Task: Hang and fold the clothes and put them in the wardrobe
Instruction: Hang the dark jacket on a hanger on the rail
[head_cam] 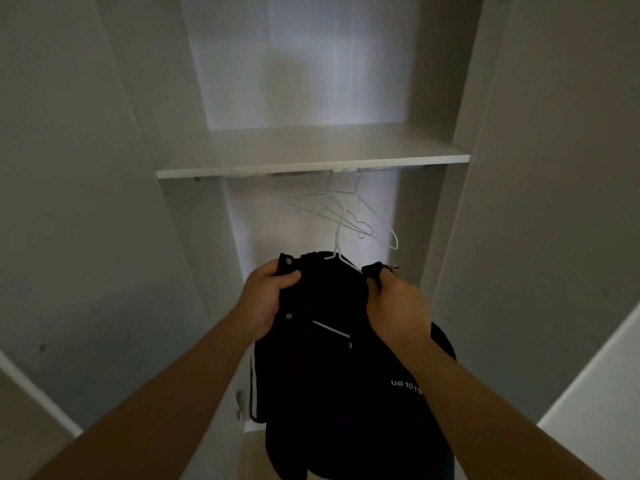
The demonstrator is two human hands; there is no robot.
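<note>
Left hand [266,299] and right hand [398,306] grip the jacket [329,375] shoulders, fingers [289,275] curled into cloth; keep it level and settle the hanger [336,251] beneath the shelf [311,164].

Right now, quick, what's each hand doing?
Left hand: closed on the black fabric jacket, at its top left edge.
Right hand: closed on the same jacket's top right edge.

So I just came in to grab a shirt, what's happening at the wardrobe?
A person holds a black jacket on a white hanger at the open wardrobe. The left grip and right grip each clutch one side of its top. Empty hangers hang below the shelf; whether the jacket's hanger is hooked yet is unclear.
</note>
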